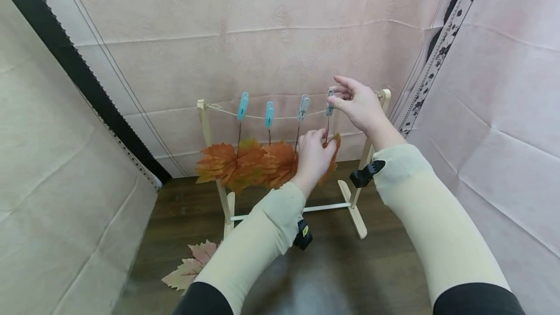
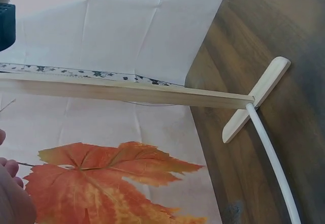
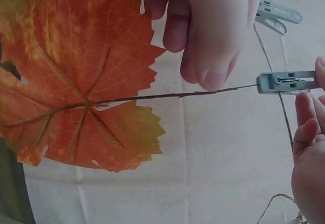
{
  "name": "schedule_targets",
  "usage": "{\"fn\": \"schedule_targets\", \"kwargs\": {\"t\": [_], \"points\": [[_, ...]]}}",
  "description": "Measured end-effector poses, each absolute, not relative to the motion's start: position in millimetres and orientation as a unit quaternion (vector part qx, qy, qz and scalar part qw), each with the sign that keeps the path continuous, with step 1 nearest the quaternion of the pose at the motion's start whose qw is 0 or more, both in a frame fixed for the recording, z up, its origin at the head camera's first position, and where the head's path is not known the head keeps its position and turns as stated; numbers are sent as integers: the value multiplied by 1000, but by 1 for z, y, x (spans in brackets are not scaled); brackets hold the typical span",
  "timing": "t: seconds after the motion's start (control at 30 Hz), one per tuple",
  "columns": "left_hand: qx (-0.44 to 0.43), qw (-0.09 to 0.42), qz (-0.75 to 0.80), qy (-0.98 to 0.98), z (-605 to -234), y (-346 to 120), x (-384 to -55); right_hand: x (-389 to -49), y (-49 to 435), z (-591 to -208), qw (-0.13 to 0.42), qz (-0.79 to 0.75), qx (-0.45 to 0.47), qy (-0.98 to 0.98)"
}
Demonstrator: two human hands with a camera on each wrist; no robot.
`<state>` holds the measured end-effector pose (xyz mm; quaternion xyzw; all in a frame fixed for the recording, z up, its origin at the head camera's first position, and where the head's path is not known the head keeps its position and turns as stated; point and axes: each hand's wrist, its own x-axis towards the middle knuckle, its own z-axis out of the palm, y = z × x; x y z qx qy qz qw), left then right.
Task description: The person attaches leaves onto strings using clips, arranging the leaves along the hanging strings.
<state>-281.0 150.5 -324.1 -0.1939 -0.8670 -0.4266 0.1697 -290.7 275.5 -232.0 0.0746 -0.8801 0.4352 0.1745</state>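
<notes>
My right hand [image 1: 356,103] pinches the end of a grey-blue clothespin [image 3: 287,82] at the right end of the cord. That clothespin grips the thin stem [image 3: 172,95] of an orange maple leaf [image 3: 86,127]. Just below, my left hand [image 1: 314,153] has its fingers bent, fingertips right at this stem; whether they pinch it I cannot tell. The leaf also shows in the left wrist view, its stem running behind the left fingers [image 2: 10,168]. More orange leaves [image 1: 249,164] hang along the cord [image 1: 284,117] from a blue clothespin [image 1: 243,106] and others.
A wooden stand [image 1: 203,123] holds the cord; a white rod [image 1: 328,207] joins its feet near the brown wood-look surface [image 1: 341,266]. At the front left lies a pale pinkish leaf [image 1: 192,266], partly behind the left sleeve. Light cloth walls [image 1: 280,8] rise on three sides.
</notes>
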Motion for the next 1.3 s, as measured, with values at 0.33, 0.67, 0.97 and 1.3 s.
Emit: {"fn": "schedule_targets", "kwargs": {"t": [0.33,0.67,0.97,1.3], "points": [[-222,178,-459,-842,-336,129,-277,-283,273,-238,200,476,65,-854],[-221,153,-496,-825,-345,102,-281,-273,274,-254,255,517,41,-816],[-203,132,-507,-827,-362,64,-281,-254,257,-281,343,570,57,-745],[-191,107,-531,-818,-383,44,-278,-260,256,-340,359,634,35,-684]]}}
